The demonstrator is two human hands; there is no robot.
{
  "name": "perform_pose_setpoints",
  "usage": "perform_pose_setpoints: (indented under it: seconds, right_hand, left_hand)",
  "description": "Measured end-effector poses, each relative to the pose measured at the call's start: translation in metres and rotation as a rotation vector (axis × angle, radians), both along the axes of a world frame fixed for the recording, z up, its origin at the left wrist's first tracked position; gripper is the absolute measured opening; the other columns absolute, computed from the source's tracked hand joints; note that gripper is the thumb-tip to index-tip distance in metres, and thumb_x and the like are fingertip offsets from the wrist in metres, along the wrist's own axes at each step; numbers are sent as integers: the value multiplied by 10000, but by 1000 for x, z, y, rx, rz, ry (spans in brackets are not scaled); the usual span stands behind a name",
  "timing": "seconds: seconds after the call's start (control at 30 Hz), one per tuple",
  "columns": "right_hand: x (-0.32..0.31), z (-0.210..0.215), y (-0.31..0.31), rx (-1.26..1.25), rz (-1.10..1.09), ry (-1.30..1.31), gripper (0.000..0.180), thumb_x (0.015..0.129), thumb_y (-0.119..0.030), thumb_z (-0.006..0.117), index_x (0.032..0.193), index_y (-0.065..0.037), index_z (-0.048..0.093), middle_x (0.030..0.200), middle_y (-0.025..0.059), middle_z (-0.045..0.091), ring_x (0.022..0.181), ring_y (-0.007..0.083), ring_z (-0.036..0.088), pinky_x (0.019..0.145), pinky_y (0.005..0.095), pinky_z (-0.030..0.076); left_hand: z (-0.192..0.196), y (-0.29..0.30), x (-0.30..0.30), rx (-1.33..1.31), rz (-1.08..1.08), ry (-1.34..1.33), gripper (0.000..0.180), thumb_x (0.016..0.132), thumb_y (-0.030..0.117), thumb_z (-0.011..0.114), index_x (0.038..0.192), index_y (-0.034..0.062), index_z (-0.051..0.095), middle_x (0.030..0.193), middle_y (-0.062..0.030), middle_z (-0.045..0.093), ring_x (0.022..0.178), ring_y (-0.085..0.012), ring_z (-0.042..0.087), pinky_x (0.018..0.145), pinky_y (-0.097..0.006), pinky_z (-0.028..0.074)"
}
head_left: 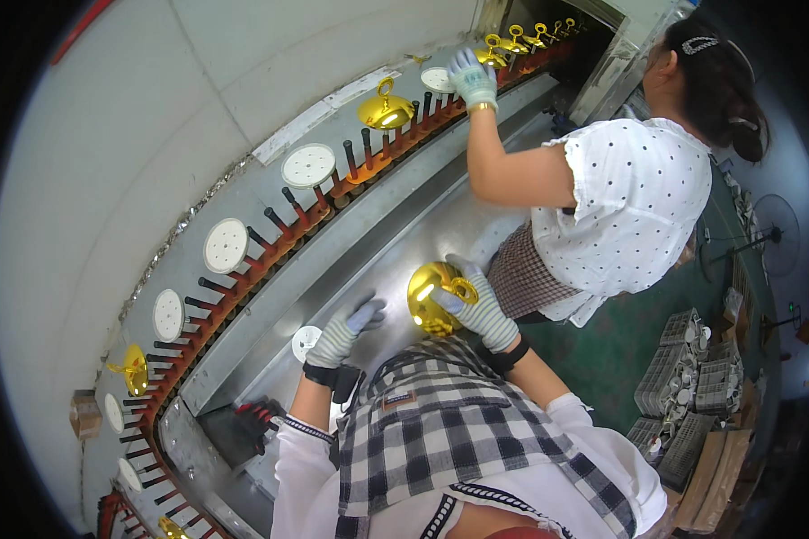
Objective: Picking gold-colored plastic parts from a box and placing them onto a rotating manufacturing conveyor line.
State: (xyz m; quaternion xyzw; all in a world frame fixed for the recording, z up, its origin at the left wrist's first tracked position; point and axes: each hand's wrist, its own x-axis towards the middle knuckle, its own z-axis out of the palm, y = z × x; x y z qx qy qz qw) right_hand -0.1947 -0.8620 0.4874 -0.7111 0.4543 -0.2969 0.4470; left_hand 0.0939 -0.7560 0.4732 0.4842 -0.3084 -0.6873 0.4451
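Note:
My right hand [484,313], in a striped knit glove, grips a shiny gold dome-shaped piece with a ring [427,292] in front of my apron. The piece is tilted, and its ring sticks up beside my fingers. My left hand [343,334], gloved alike, hangs to the left of the gold piece, apart from it. Its fingers are loosely bent, somewhat blurred, with nothing seen in them. Below the left hand's wrist side, a white disc [306,343] lies on the metal ledge [377,260].
A curved conveyor [279,247] with upright pegs carries white round plates [226,245] and gold ringed domes [386,110]. A co-worker [620,207] stands at right, one gloved hand [474,83] at the line. Grey crates [665,377] and cardboard [710,476] stand on the green floor.

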Motion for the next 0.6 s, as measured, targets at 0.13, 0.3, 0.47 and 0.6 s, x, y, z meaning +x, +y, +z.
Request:
perform_pose_setpoints:
  seconds: [0.13,0.3,0.47,0.6]
  right_hand:
    - [19,15,-9,-137,29,-3,947,807,-561,828,1435,49,466,1278,268,539,1201,400,575,1058,462,478]
    - [31,22,-4,4,50,-57,929,821,-396,891,1496,41,426,1429,198,532,1316,278,543,1118,376,446]
    - [31,44,4,458,20,-504,735,945,-119,735,1560,29,360,1506,198,477,1399,272,476,1202,370,362]
    - [31,47,6,540,11,-603,661,957,-19,593,1571,19,352,1491,199,509,1395,259,487,1190,363,370]
  left_hand:
    - [40,-12,-32,-141,51,67,700,1040,385,623,1569,-12,393,1310,-101,644,966,-112,628,855,-282,522]
    - [27,-21,-43,-102,202,279,634,992,157,679,1560,21,431,1309,-117,652,976,-91,642,814,-216,532]
    - [10,-15,-38,-40,312,457,591,966,125,703,1516,31,508,1101,-47,720,705,-35,600,636,-150,481]
    - [6,-7,-40,-20,392,585,568,964,93,687,1502,26,519,1214,-93,710,942,-122,675,825,-226,543]
